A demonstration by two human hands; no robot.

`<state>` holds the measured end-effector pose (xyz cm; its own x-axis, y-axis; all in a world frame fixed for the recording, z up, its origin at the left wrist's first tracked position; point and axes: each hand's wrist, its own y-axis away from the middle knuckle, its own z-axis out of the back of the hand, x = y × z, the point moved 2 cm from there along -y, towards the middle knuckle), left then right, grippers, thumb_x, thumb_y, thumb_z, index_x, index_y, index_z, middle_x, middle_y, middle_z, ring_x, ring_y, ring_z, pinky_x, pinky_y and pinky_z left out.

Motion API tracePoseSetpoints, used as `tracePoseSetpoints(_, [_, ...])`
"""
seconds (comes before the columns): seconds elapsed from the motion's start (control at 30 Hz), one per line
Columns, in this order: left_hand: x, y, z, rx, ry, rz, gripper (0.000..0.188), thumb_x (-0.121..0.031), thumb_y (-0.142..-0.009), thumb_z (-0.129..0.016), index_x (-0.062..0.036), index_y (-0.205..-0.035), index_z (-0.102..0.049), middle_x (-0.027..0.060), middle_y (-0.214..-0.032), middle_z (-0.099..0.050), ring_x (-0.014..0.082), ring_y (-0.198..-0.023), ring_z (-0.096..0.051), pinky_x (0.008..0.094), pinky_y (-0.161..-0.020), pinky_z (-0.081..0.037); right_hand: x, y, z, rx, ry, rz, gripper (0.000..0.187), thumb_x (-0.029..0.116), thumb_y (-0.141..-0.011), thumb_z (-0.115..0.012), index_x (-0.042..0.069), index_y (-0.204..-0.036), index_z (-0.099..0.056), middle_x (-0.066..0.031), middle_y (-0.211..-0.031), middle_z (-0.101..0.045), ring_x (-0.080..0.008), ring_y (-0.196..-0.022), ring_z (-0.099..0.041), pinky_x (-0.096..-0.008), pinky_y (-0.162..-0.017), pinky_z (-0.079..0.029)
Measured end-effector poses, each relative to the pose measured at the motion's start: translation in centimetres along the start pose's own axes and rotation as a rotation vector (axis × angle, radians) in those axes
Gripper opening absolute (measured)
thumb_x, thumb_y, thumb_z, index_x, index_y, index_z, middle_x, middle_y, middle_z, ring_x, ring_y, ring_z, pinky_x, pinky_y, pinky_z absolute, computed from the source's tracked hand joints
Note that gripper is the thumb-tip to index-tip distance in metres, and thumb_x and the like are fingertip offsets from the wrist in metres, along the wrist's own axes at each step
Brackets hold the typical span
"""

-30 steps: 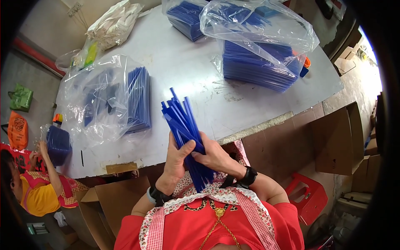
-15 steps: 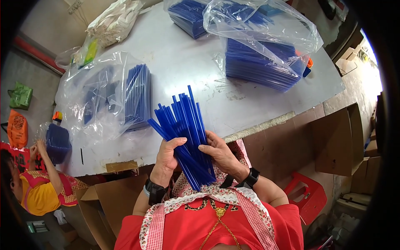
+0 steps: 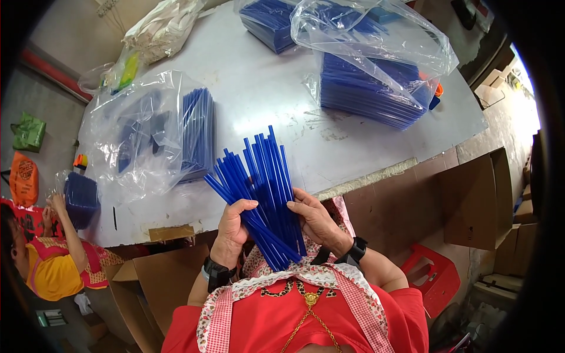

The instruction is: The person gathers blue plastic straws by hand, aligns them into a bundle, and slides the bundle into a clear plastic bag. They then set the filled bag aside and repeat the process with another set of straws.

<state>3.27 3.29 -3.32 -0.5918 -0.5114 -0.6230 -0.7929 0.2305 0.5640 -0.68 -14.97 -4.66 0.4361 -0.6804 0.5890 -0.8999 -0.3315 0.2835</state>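
Near the six-o'clock edge of the table (image 3: pixel 253 82), the left hand (image 3: pixel 233 228) and right hand (image 3: pixel 321 223) grasp a fanned bundle of blue tubes (image 3: pixel 268 197) from its eight- and four-o'clock sides. Uneven pressure across the crossed tubes could let loose ones slide out. Thumbs (image 3: pixel 242 205) lie uppermost; both forearms (image 3: pixel 376 266) angle inward from below. Outward, a blue stack (image 3: pixel 368 97) lies toward one o'clock, a second stack (image 3: pixel 198 126) toward eleven.

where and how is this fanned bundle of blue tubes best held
Probably grip the blue tube bundle near its middle, coming from both sides, as the left hand and right hand do: the tubes fan apart at the top but bunch closer lower down.
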Motion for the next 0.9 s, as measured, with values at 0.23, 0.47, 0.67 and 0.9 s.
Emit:
tracePoseSetpoints(0.23, [1.2, 0.2, -2.5, 0.073, -0.178, -0.161, 0.039, -0.005, -0.076, -0.066, -0.0016, -0.113, -0.058, 0.0132, -0.103, -0.066, 0.0239, -0.092, -0.065, 0.0384, -0.086, -0.053, 0.7, 0.0, -1.5, -0.037, 1.116, 0.258, 0.051, 0.016, -0.092, -0.054, -0.005, -0.135, -0.036, -0.0228, -0.117, -0.057, -0.0219, -0.095, -0.064, -0.0335, -0.083, -0.052])
tracePoseSetpoints(0.47, [0.4, -0.9, -3.6, 0.109, -0.064, -0.081, 0.051, -0.009, -0.077, -0.069, -0.0047, -0.122, -0.047, 0.0123, -0.097, -0.064, 0.0239, -0.09, -0.064, 0.0399, -0.084, -0.053, 2.6, 0.5, -4.1, 0.058, 1.678, 0.376, 0.059, 0.021, -0.089, -0.058, -0.004, -0.135, -0.031, -0.0277, -0.109, -0.06, -0.0383, -0.073, -0.065, -0.0421, -0.059, -0.053])
tracePoseSetpoints(0.67, [-2.0, -1.8, -5.0, 0.191, -0.054, -0.166, 0.054, -0.004, -0.074, -0.069, -0.0041, -0.122, -0.044, 0.0099, -0.09, -0.062, 0.0246, -0.084, -0.064, 0.0369, -0.077, -0.054, 4.7, 1.9, -3.9, -0.001, 1.525, 0.573, 0.059, 0.021, -0.088, -0.06, 0.001, -0.136, -0.032, -0.0223, -0.109, -0.062, -0.0345, -0.079, -0.066, -0.0401, -0.064, -0.054])
tracePoseSetpoints(0.9, [-13.5, 3.0, -18.0, 0.495, -0.427, -0.938, 0.064, -0.011, -0.071, -0.075, -0.0008, -0.124, -0.04, 0.0113, -0.084, -0.063, 0.0213, -0.075, -0.063, 0.0294, -0.073, -0.05, 12.1, 6.3, -0.9, -0.231, 1.497, 1.05, 0.047, 0.01, -0.084, -0.062, 0.005, -0.128, -0.047, -0.0157, -0.119, -0.058, -0.028, -0.086, -0.066, -0.0351, -0.07, -0.054])
